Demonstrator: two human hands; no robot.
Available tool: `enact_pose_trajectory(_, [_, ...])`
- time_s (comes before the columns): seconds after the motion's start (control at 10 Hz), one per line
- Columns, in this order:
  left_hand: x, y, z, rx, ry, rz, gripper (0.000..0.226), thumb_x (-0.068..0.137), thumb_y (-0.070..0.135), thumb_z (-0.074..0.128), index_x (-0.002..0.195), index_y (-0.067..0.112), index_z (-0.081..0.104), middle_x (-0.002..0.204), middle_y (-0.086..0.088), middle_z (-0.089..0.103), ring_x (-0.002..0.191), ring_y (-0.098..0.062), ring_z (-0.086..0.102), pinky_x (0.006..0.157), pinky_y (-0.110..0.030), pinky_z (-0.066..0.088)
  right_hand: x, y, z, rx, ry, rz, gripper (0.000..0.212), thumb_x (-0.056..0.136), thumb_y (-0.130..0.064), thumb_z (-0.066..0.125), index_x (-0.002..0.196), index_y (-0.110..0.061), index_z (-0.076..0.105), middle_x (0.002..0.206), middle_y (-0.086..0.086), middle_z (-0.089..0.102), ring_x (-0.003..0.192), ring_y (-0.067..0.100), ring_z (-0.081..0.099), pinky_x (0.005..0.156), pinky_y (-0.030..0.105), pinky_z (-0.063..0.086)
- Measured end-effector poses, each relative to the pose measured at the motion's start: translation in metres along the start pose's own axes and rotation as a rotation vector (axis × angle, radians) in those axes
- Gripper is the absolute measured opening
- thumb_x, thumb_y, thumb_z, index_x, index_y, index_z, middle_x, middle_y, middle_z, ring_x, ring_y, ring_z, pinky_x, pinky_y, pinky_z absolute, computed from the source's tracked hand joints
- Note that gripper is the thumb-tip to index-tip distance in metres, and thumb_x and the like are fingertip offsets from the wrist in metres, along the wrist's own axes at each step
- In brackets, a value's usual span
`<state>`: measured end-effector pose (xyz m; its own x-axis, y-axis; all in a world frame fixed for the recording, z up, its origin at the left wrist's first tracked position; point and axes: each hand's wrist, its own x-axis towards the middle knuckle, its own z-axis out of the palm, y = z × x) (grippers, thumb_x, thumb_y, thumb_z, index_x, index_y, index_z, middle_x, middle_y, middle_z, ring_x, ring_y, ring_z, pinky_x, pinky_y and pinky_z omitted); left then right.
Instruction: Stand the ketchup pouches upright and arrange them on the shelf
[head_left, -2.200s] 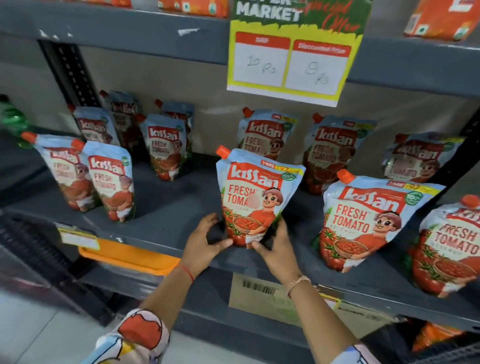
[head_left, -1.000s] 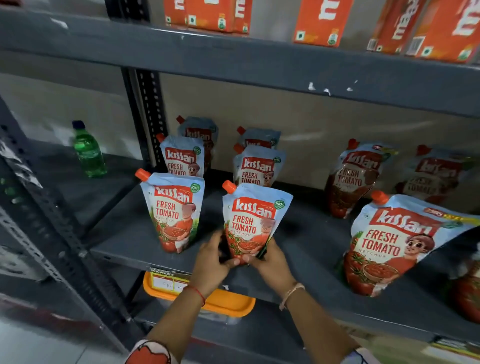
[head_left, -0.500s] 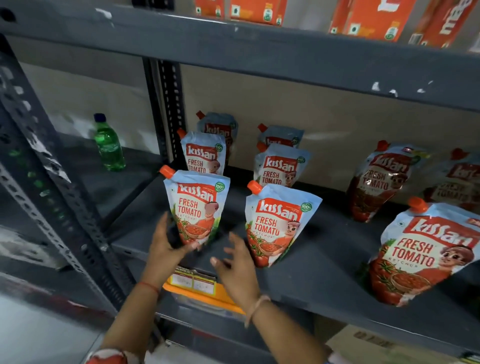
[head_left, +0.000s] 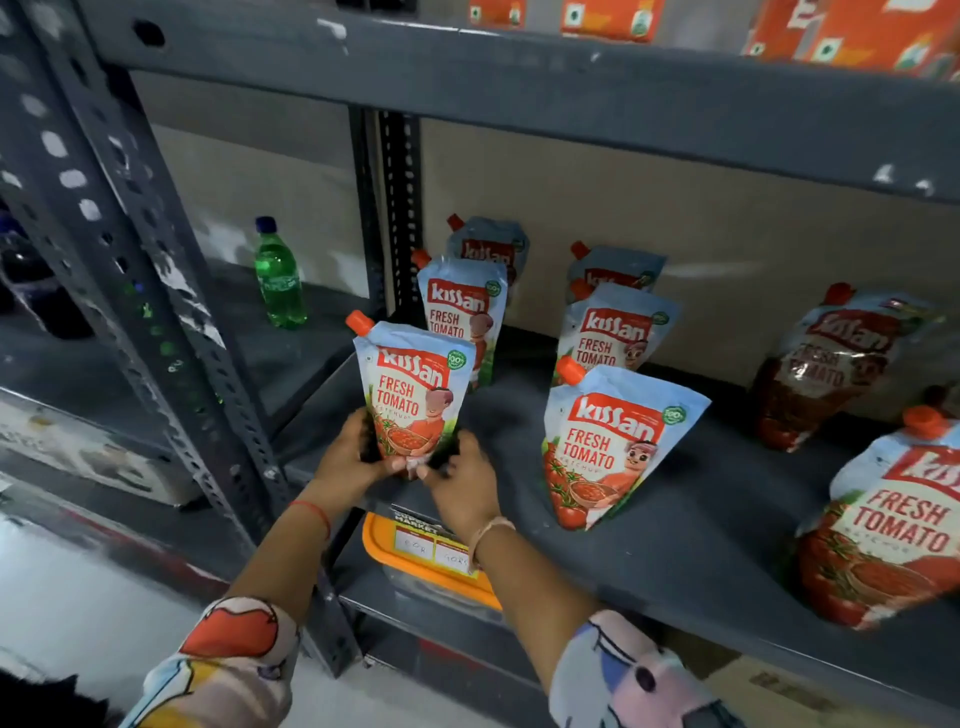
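Observation:
Several blue-and-red Kissan ketchup pouches stand on the dark grey shelf (head_left: 691, 540). The front-left pouch (head_left: 413, 387) stands upright near the shelf's front edge, orange cap at its top left. My left hand (head_left: 350, 457) and my right hand (head_left: 462, 480) grip its base from either side. To its right stands a second front pouch (head_left: 610, 447), leaning slightly. Behind these are two more rows: one pouch (head_left: 462, 312) behind the held one, another (head_left: 613, 332) behind the second. Further pouches sit at the right (head_left: 831, 364) and the front right (head_left: 893, 525).
A perforated grey upright post (head_left: 156, 312) stands just left of my hands. A green bottle (head_left: 279, 275) is on the neighbouring shelf at left. An orange-lidded box (head_left: 415, 556) with a price tag sits below the shelf edge. Orange cartons (head_left: 857, 31) fill the shelf above.
My hands were apart and holding nothing half a second ago, having let go of the second front pouch; now both have closed on the base of the front-left pouch. The view shifted left.

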<state>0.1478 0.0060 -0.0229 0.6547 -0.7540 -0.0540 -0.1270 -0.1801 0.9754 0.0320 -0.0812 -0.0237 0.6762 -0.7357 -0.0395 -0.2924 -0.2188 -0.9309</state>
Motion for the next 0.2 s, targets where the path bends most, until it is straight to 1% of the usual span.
enact_pose_trajectory(0.1, [-0.015,0.003,0.011,0.044,0.096,0.044,0.088,0.060,0.020,0.079,0.133,0.010,0.031,0.132,-0.008,0.048,0.122,-0.023,0.046,0.098,-0.037,0.039,-0.040,0.006,-0.021,-0.129,-0.037,-0.067,0.059,0.084,-0.029,0.060,0.134,-0.011,0.034,0.140,0.013,0.040,0.130,0.027,0.036,0.109,0.037,0.032])
enact_pose_trajectory(0.2, [-0.052,-0.006,0.045,0.295,0.520,0.093,0.084,0.072,0.024,0.073,0.138,0.002,0.026,0.145,-0.023,0.035,0.136,-0.036,0.028,0.109,-0.050,0.030,-0.090,0.023,-0.050,-0.293,0.017,-0.283,0.081,0.079,-0.067,0.032,0.139,-0.013,0.026,0.152,0.004,0.021,0.139,0.014,0.014,0.117,0.031,0.016])
